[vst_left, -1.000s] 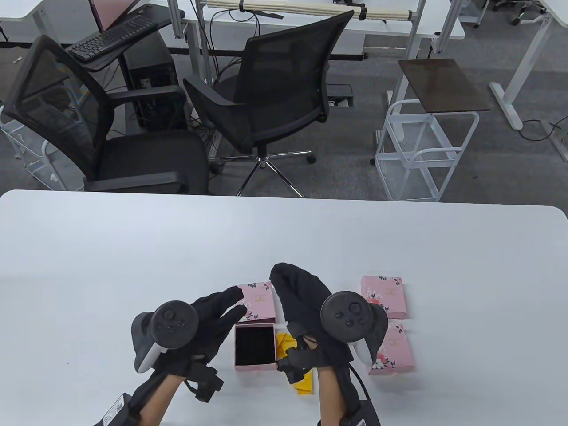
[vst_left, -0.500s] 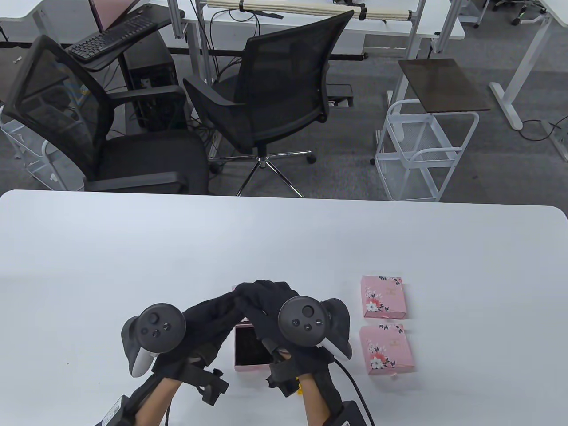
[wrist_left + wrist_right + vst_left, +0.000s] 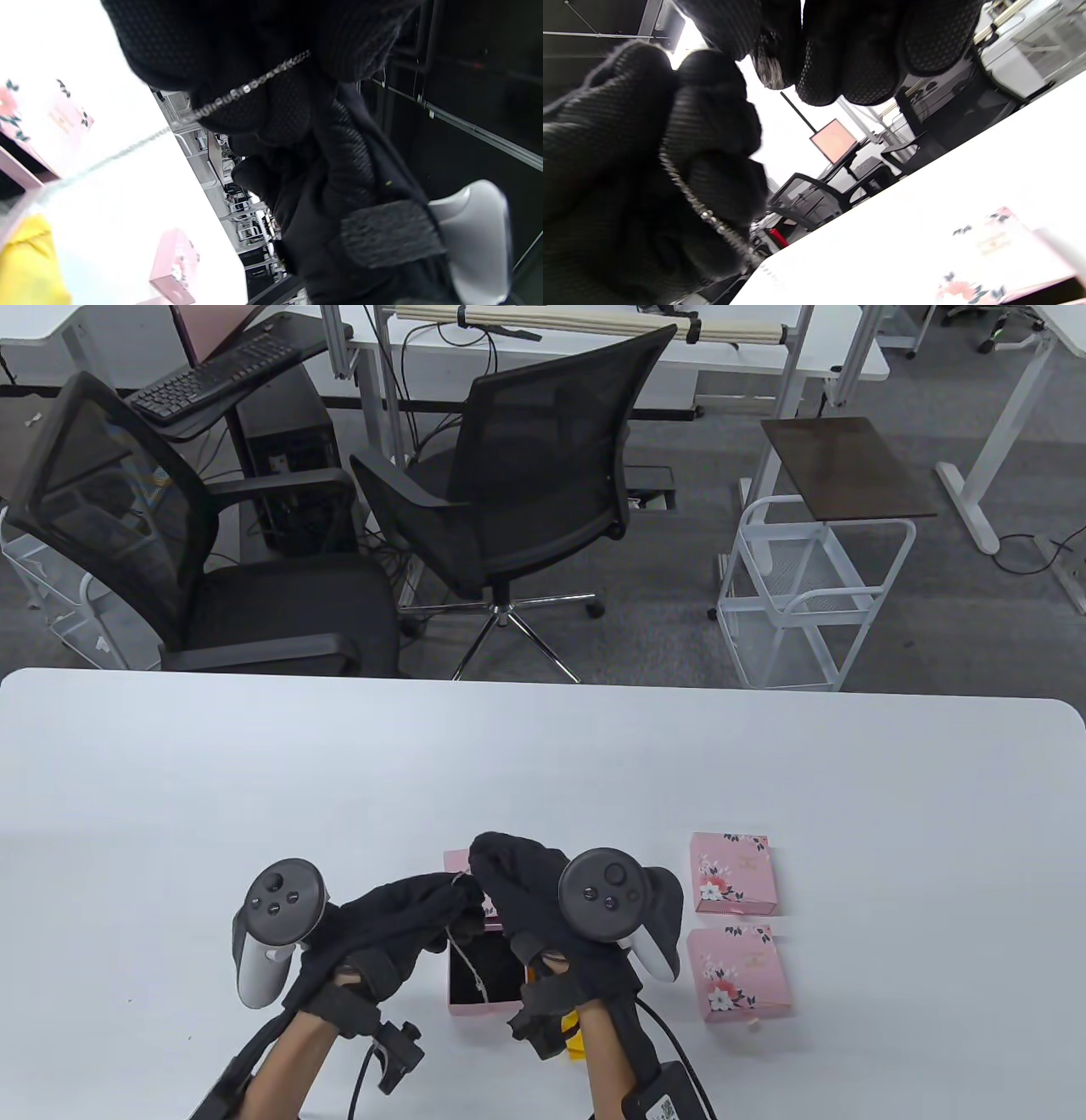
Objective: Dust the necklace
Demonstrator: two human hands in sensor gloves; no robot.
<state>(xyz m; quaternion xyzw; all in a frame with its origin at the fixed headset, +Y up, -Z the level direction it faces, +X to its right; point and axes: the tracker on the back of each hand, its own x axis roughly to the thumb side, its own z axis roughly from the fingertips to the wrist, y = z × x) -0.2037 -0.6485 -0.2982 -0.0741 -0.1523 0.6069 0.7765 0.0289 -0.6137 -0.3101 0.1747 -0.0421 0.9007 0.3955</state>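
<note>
A thin silver necklace (image 3: 465, 959) hangs from where my two hands meet, down into the open pink box (image 3: 482, 1006) with a black lining. My left hand (image 3: 441, 903) pinches the chain, which runs across its gloved fingers in the left wrist view (image 3: 254, 82) and in the right wrist view (image 3: 706, 216). My right hand (image 3: 496, 874) is curled right next to the left fingertips, and its fingers (image 3: 840, 51) close on a small silvery bit. A yellow cloth (image 3: 575, 1042) lies under my right wrist, mostly hidden.
The box's pink floral lid (image 3: 458, 861) lies just behind the hands. Two shut pink floral boxes (image 3: 734, 872) (image 3: 740, 971) lie to the right. The white table (image 3: 254, 780) stretches far back and to both sides.
My right hand moved left from over the cloth to meet my left hand above the box. Both hands closed, and the chain now hangs into the box, which was bare a second ago.
</note>
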